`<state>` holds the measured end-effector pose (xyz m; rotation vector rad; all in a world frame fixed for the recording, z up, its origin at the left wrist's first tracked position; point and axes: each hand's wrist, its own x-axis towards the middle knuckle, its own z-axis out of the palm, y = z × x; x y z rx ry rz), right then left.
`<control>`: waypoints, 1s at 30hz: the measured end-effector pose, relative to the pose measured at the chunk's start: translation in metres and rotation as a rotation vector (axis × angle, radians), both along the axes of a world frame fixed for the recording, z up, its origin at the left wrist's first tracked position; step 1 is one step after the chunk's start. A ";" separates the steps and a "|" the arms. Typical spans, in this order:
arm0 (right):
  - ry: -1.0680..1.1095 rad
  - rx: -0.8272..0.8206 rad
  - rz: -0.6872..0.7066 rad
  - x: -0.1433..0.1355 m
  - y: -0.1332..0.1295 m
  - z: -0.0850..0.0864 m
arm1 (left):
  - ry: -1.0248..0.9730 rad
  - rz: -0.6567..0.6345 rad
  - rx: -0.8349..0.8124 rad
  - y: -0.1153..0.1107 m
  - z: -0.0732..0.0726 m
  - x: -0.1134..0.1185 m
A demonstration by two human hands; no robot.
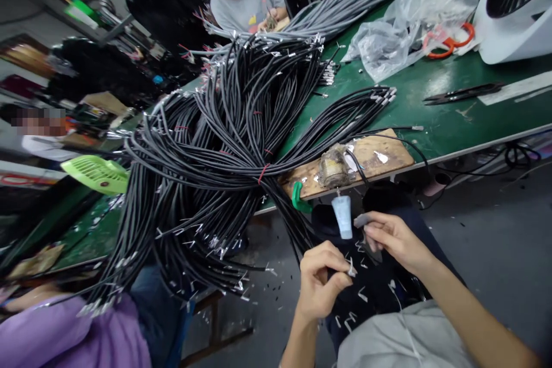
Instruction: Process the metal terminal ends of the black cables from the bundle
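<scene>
My left hand [321,279] is closed in a pinch on a small whitish piece [351,269], too small to name. To its right, my right hand [394,238] has thumb and fingers closed on a flat grey piece [363,219] whose kind I cannot make out. Both hands are above my lap, a little apart. Beyond them a light blue handle [342,215] hangs from a worn metal fixture [333,168] on a wooden board [383,149]. Black cables [293,215] run from a tied bundle down behind my left hand.
A large heap of black cables [207,149] covers the left of the green table [414,121]. A green clamp [298,198] grips the board. Snips [463,94], orange-handled scissors [448,43] and plastic bags [383,40] lie farther right. Co-workers sit opposite and at left.
</scene>
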<state>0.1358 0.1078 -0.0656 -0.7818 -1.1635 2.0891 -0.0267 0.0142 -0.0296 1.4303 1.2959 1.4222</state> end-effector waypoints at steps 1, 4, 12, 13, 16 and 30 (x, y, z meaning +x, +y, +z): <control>-0.035 0.041 0.009 0.002 -0.002 0.000 | 0.029 -0.038 -0.026 -0.001 0.000 0.001; -0.151 0.188 0.006 0.008 -0.004 0.000 | 0.155 -0.108 -0.097 -0.003 0.002 0.002; -0.416 0.520 0.041 0.018 -0.006 0.013 | 0.370 0.233 -0.121 0.000 0.024 -0.028; -0.425 0.553 0.022 0.018 -0.006 0.016 | 0.400 0.315 -0.131 0.004 0.028 -0.033; -0.391 0.667 -0.066 0.020 -0.002 0.030 | 0.490 0.468 -0.048 0.026 0.048 -0.043; -0.495 0.714 -0.034 0.040 -0.009 0.024 | 1.425 0.275 -0.142 0.157 0.083 -0.051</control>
